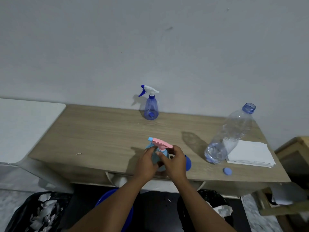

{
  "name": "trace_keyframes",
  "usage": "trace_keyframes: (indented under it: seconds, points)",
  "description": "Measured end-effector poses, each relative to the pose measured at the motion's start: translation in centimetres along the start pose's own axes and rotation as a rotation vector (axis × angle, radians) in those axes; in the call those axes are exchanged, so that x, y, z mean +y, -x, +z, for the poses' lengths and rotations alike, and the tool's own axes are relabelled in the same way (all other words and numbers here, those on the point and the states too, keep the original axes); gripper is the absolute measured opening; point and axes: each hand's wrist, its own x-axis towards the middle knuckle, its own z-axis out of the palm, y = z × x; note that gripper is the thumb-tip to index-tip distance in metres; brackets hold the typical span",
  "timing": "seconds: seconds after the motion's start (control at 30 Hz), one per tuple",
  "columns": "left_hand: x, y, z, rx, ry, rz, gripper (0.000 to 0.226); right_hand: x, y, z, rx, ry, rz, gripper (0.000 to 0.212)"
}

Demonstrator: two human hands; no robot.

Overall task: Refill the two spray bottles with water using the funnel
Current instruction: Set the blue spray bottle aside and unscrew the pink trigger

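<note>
- Head view: both hands close on the light-blue spray bottle with its pink trigger head, standing near the front edge of the wood-grain worktop.
- Left hand wraps the body; right hand pinches the neck collar.
- Left half of the worktop lies bare.
- Dark-blue spray bottle stands at the back edge by the wall.
- Clear ribbed water bottle stands uncapped, its cap near the front edge.
- Blue funnel is partly hidden behind the right hand.
- No writing readable.

You're likely in a plain home room: wood-grain counter against a bare wall, bin bags below.
</note>
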Motion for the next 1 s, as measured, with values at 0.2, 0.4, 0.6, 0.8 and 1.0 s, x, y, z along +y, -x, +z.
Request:
trace_keyframes:
  seconds: [0.2,0.4,0.6,0.8,1.0]
  points:
    - [-0.3,-0.1,0.1,-0.002,0.002,0.015,0.050,-0.2,-0.3,1.0,0.067,-0.025,0.003,0.031]
    - [-1.0,-0.8,-0.3,-0.065,0.035,0.020,0.040,0.9,-0.6,0.5,-0.034,0.012,-0.143,0.024]
    - [-1.5,-1.1,-0.4,-0.074,0.021,0.019,0.050,1.1,-1.1,-0.1,-0.145,-0.019,-0.091,0.034]
    - [-1.5,-1.2,-0.4,-0.097,0.033,0.034,0.051,1.1,-1.3,0.9,-0.047,-0.034,-0.041,0.030]
    - [-1.5,-1.1,-0.4,-0.082,0.067,0.023,0.051,1.2,-0.9,-0.1,-0.149,-0.024,-0.078,0.030]
